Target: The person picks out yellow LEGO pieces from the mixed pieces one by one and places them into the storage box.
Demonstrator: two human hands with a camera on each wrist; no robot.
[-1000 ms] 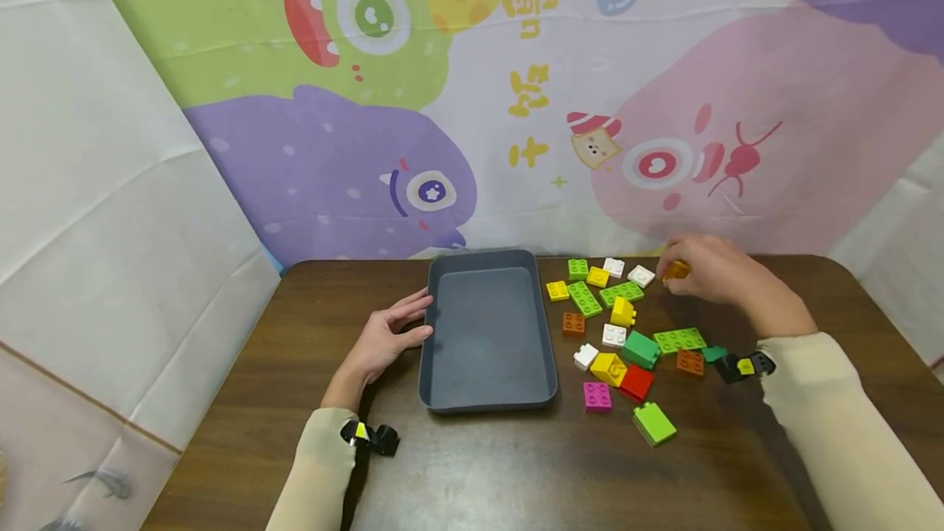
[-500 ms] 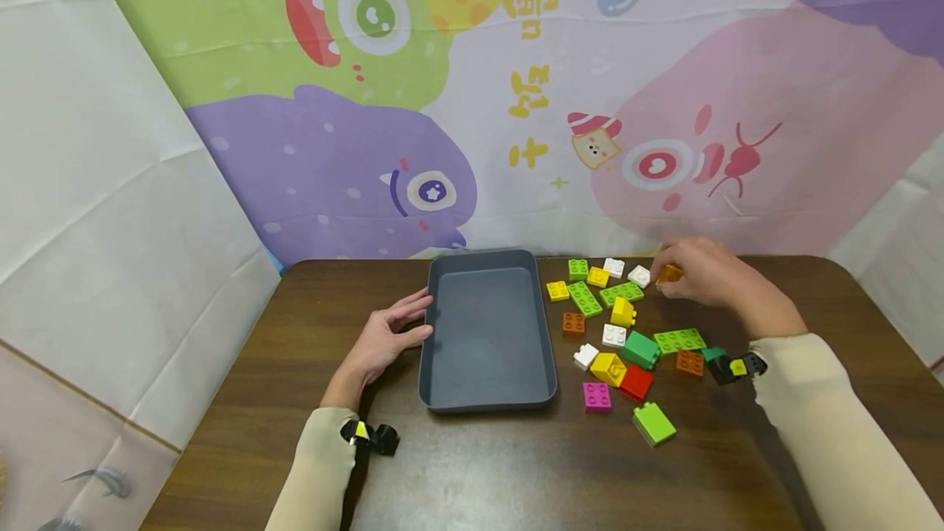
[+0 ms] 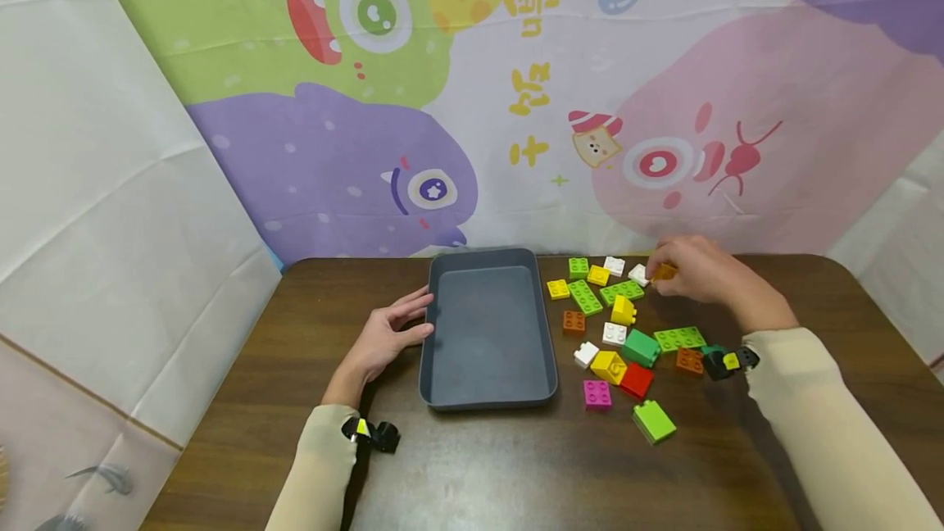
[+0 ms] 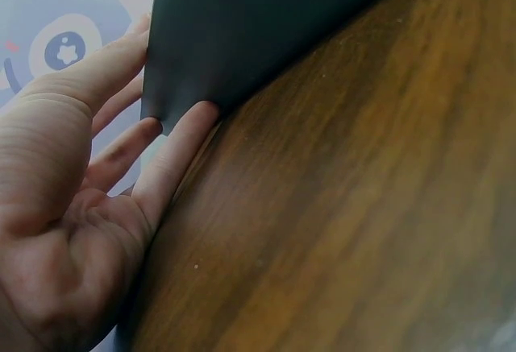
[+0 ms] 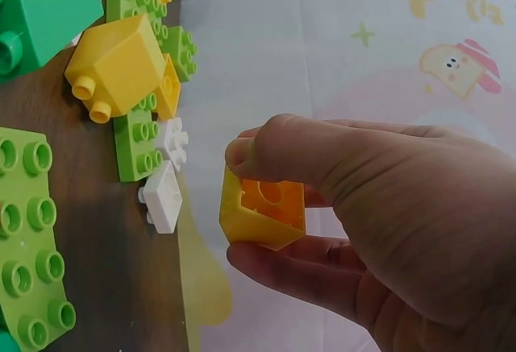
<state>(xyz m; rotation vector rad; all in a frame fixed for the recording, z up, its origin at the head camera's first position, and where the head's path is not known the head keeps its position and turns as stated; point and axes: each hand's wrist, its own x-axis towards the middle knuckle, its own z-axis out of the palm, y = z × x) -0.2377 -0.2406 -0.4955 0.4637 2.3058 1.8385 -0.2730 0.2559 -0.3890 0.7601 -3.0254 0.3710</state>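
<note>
My right hand pinches a yellow sloped toy block between thumb and fingers, its hollow side showing in the right wrist view. It is held at the table's far edge, just right of a white block. With fairly straight fingers, my left hand touches the left wall of a dark grey rectangular tray. The left wrist view shows those fingertips against the outside of the tray wall. Nothing lies in the tray.
Right of the tray lie several loose blocks, among them a dark green block, a red block, a magenta block and a light green block. A printed cloth hangs right behind the wooden table.
My right hand has shifted slightly left with the yellow block, toward the white block. The left hand and the tray stay put.
</note>
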